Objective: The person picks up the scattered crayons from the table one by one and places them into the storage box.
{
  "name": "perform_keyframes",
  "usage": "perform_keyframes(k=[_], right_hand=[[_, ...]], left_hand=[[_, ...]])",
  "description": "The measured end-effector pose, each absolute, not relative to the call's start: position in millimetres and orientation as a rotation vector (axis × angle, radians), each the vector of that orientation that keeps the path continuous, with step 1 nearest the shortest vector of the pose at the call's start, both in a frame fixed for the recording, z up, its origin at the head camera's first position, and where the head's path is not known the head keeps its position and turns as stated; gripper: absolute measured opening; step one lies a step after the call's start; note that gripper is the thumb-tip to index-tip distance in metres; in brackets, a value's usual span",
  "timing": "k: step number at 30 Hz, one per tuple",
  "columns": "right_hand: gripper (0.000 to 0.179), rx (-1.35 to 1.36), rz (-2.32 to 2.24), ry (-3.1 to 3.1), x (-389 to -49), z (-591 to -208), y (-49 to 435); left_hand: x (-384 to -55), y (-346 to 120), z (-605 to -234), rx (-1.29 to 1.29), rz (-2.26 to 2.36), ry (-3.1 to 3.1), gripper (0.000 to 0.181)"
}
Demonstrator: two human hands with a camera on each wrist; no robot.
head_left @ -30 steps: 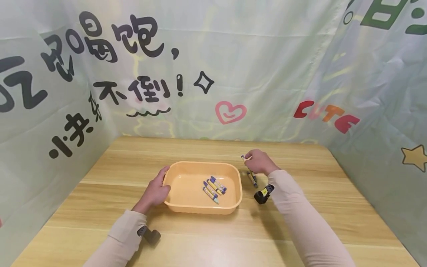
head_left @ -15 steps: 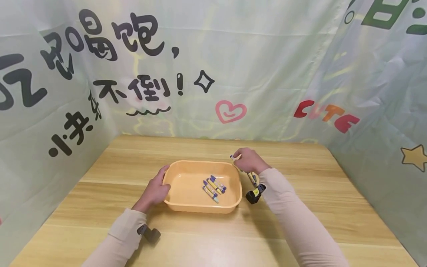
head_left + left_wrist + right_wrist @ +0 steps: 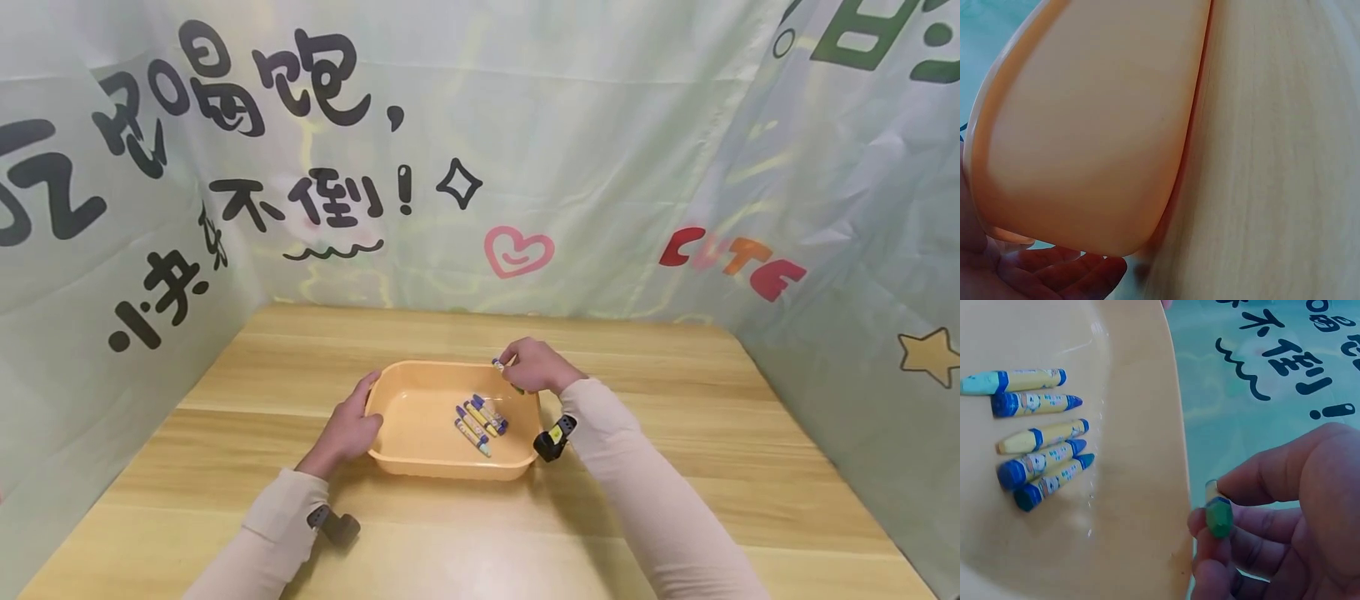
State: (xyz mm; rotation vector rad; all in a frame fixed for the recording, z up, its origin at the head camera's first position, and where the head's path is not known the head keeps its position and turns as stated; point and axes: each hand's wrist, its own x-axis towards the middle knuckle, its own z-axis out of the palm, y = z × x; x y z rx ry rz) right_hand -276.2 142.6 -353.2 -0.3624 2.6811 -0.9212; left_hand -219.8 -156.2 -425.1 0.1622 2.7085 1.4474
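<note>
My left hand grips the left end of a peach-orange plastic tub, its thumb over the rim and its fingers outside. At the tub's far right corner, my right hand pinches a green crayon between thumb and fingers. The crayon's green end points toward the camera in the right wrist view. Several crayons in paper wrappers lie side by side on the tub's floor, right of its middle. Among them are a light blue crayon, a pale yellow crayon and darker blue ones.
The tub stands on a wood-grain table. Printed cloth hangs along the back and both sides. Each wrist carries a small black camera, the right camera overlapping the tub's right edge in the head view.
My right hand has moved left with the crayon, from right of the tub to its far right corner. The crayons on the table are now hidden behind the right arm. My left hand has stayed put.
</note>
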Motion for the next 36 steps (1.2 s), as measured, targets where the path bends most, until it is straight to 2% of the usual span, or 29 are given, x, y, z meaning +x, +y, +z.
perform_keyframes(k=[11, 28, 36], right_hand=[[0.031, -0.421, -0.878, 2.529, -276.2, -359.1, 127.4], [0.018, -0.455, -0.758, 2.399, -279.3, -374.2, 103.8], [0.019, -0.478, -0.721, 2.384, -279.2, -375.9, 95.9]], left_hand=[[-219.6, -155.6, -425.3, 0.164, 1.435, 2.722, 0.073], [-219.2, -155.1, -423.4, 0.166, 1.458, 2.692, 0.073], [-219.7, -155.8, -424.5, 0.163, 1.457, 2.694, 0.073]])
